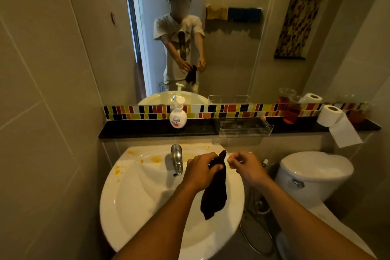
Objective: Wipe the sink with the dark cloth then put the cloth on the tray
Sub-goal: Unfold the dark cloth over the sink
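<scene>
A white sink [130, 207] with orange stains along its back and left rim lies below me. Over the basin's right side my left hand [199, 170] grips the top of the dark cloth [215, 194], which hangs down limp. My right hand [245, 164] hovers just right of the cloth's upper tip, fingers curled shut with nothing visible in them, not touching the cloth. A clear plastic tray [245, 132] stands on the black ledge behind the sink, right of centre.
A chrome tap [176, 157] rises at the sink's back. On the ledge stand a soap pump bottle [178, 115], an orange glass [292, 112] and a toilet roll [331, 115]. A toilet [314, 173] is to the right. The mirror shows a person.
</scene>
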`<state>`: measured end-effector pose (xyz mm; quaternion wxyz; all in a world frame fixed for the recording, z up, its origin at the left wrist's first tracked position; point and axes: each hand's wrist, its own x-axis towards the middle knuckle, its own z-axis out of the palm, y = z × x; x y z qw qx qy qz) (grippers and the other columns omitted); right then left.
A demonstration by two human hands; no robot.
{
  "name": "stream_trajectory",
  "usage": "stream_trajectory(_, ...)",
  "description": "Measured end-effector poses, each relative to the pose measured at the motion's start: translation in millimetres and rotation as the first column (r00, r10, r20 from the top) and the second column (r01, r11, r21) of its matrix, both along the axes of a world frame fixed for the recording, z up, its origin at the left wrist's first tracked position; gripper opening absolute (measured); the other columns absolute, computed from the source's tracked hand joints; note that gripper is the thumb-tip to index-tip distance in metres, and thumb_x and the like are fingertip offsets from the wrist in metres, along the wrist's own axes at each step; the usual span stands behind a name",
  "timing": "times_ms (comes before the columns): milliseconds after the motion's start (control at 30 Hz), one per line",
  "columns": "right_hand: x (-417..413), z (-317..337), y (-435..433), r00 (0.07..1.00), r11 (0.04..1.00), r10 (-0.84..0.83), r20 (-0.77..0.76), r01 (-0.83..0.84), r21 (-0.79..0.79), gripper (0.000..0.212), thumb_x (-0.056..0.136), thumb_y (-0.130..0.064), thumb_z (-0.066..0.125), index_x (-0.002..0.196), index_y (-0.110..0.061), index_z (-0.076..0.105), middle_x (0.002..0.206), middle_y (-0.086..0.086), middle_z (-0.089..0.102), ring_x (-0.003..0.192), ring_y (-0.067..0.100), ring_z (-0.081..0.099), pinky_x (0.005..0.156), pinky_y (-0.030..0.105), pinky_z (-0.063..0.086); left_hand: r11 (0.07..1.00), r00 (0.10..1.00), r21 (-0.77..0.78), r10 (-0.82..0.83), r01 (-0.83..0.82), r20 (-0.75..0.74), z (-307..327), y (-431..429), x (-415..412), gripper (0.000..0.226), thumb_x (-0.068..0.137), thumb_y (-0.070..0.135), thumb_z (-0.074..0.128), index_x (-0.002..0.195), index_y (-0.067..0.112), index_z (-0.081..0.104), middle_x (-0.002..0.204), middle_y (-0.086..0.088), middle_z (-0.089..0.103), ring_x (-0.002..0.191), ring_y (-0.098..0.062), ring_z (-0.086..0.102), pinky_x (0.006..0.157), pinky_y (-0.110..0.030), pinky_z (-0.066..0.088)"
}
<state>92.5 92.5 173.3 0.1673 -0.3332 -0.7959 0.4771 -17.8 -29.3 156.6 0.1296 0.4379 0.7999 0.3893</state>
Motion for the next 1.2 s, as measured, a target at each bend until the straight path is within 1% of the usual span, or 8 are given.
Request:
stream_trajectory(167, -7, 19, -22, 0.998, 0.997, 0.045, -0.044, -0.048, -0.066, 0.030, 0.094, -0.022, 0.057, 0.124, -0.017, 0.055, 0.115, 0.003, 0.060, 0.103, 0.023, 0.063, 0.085, 0.036, 0.053, 0.998, 0.997, 0.046, -0.053, 0.050, 0.060, 17, -20, -4, 0.022, 0.091, 0.031, 0.059, 0.112, 0.027, 0.062, 0.107, 0.002, 0.068, 0.102, -0.017, 0.062, 0.092, -0.044, 0.053)
stream_trajectory(433, -15, 30, -42, 0.995, 0.999, 0.028, -0.098, -0.030, -0.012, 0.022, 0.095, -0.013, 0.054, 0.114, -0.015, 0.064, 0.110, 0.009, 0.067, 0.102, 0.024, 0.064, 0.088, 0.037, 0.052, 0.999, 0.992, 0.038, -0.029, 0.025, 0.122, 33, -48, -9, 0.026, 0.089, 0.036, 0.062, 0.111, 0.024, 0.063, 0.100, 0.000, 0.067, 0.097, -0.017, 0.064, 0.086, -0.039, 0.057)
stream_trajectory(600, -20, 47, -48, 0.986, 0.993, 0.113, -0.123, -0.108, 0.048, 0.026, 0.095, -0.004, 0.050, 0.110, -0.018, 0.067, 0.110, 0.005, 0.064, 0.108, 0.022, 0.059, 0.077, 0.022, 0.048, 0.999, 0.977, 0.033, -0.027, 0.020, 0.211, 40, -60, -12, 0.025, 0.090, 0.043, 0.057, 0.096, 0.020, 0.066, 0.082, -0.002, 0.061, 0.082, -0.017, 0.062, 0.073, -0.030, 0.050)
stream_trajectory(800, -10, 58, -49, 0.961, 0.957, 0.261, 0.091, -0.270, 0.103, 0.029, 0.096, -0.005, 0.048, 0.114, -0.018, 0.067, 0.119, 0.001, 0.062, 0.114, 0.017, 0.053, 0.097, 0.037, 0.044, 0.975, 0.938, 0.201, 0.020, -0.095, 0.347, 41, -59, -15, 0.023, 0.098, 0.025, 0.048, 0.110, 0.016, 0.066, 0.093, -0.002, 0.065, 0.078, -0.009, 0.061, 0.068, -0.019, 0.049)
stream_trajectory(900, 0, 51, -45, 0.973, 0.970, 0.220, 0.070, -0.226, 0.092, 0.029, 0.096, -0.007, 0.050, 0.117, -0.018, 0.065, 0.122, 0.004, 0.064, 0.116, 0.020, 0.055, 0.100, 0.042, 0.046, 0.976, 0.913, 0.217, -0.087, -0.002, 0.398, 40, -51, -8, 0.026, 0.096, 0.011, 0.052, 0.114, 0.023, 0.064, 0.103, -0.001, 0.064, 0.089, -0.014, 0.064, 0.073, -0.020, 0.054)
stream_trajectory(1000, 14, 42, -37, 0.989, 0.988, 0.147, -0.019, -0.145, 0.058, 0.019, 0.092, -0.008, 0.057, 0.106, -0.020, 0.061, 0.109, 0.009, 0.065, 0.107, 0.025, 0.060, 0.095, 0.046, 0.050, 0.974, 0.852, 0.217, -0.163, 0.060, 0.498, 32, -40, 10, 0.033, 0.091, 0.001, 0.056, 0.117, 0.020, 0.064, 0.105, -0.008, 0.066, 0.097, -0.022, 0.066, 0.083, -0.031, 0.058)
stream_trajectory(1100, 32, 29, -31, 0.997, 0.997, 0.079, -0.027, -0.078, 0.029, 0.016, 0.089, -0.003, 0.060, 0.084, -0.017, 0.054, 0.084, 0.004, 0.061, 0.090, 0.025, 0.060, 0.082, 0.042, 0.050, 0.987, 0.805, 0.160, -0.111, 0.020, 0.583, 19, -31, 32, 0.021, 0.089, 0.003, 0.059, 0.104, 0.015, 0.066, 0.084, -0.005, 0.064, 0.072, -0.015, 0.063, 0.067, -0.021, 0.055)
stream_trajectory(1200, 51, 12, -31, 0.999, 0.997, 0.034, 0.023, -0.036, 0.065, 0.019, 0.088, 0.000, 0.059, 0.079, -0.016, 0.055, 0.078, 0.002, 0.061, 0.083, 0.021, 0.059, 0.074, 0.030, 0.047, 0.993, 0.777, 0.116, -0.091, 0.023, 0.623, 2, -23, 51, 0.011, 0.087, 0.007, 0.064, 0.098, 0.010, 0.065, 0.079, -0.004, 0.061, 0.064, -0.012, 0.057, 0.059, -0.019, 0.050)
